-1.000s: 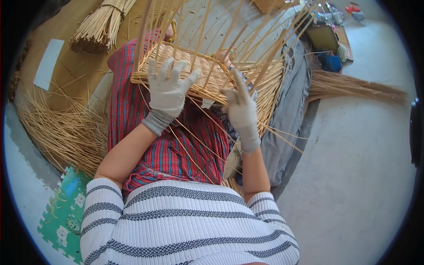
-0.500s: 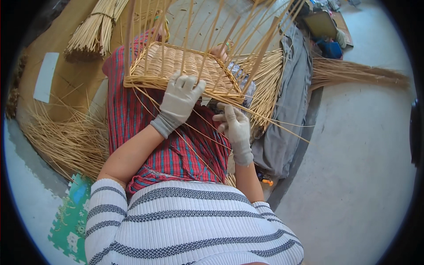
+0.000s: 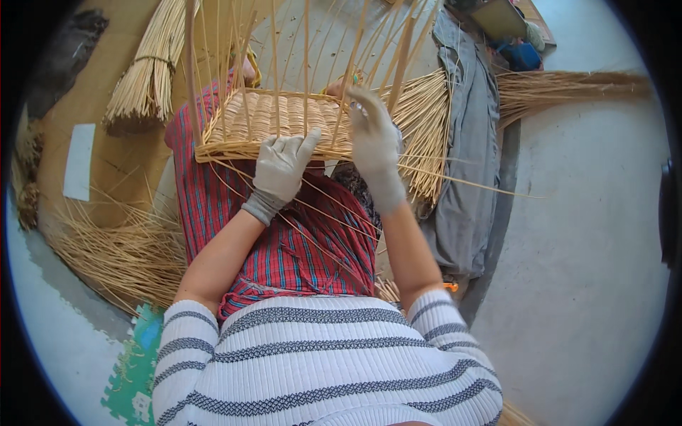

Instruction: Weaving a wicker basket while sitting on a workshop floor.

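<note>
While loose straw lies scattered on the floor at far left beside a white paper sheet, a tied bundle of reeds rests above it on brown cardboard. Green foam mat shows at lower left. Next, a half-woven wicker basket sits on the person's lap over a red plaid cloth, upright stakes sticking up from its rim. Left hand, gloved, presses flat on the basket's near edge, fingers spread and not gripping anything. Right hand, also gloved, is raised just beside it at the basket's right corner, fingers pinched closed on a thin upright stake. Hands are near each other, not touching. Further right, a fan of loose reeds overlaps a grey cloth on the concrete floor; another reed bunch lies at upper right.
</note>
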Motion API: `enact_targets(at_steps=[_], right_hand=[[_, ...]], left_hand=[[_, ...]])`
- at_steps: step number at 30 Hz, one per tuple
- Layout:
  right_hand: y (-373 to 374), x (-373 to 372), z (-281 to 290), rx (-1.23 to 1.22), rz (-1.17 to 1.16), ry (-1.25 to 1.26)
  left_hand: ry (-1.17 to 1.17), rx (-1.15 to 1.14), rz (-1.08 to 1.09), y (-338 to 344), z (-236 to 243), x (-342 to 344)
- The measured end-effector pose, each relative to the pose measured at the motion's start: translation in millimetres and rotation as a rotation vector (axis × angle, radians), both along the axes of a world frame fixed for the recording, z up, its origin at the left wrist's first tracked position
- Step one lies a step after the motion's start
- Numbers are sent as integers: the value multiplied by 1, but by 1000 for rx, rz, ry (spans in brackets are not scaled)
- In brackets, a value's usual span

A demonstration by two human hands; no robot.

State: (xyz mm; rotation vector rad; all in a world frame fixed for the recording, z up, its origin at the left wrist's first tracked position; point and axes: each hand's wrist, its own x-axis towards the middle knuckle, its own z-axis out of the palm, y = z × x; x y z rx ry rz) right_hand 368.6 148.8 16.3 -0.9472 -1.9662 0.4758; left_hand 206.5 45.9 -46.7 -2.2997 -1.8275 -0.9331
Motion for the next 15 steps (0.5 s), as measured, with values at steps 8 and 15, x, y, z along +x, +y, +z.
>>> enact_targets(at_steps=[8,15], right_hand=[[-38,27,31,-216,-382,-289],[5,-31,24,-152,-204,-456]], left_hand=[[39,33,56,-3,2,-3],[47,-31,-18,13,23,19]])
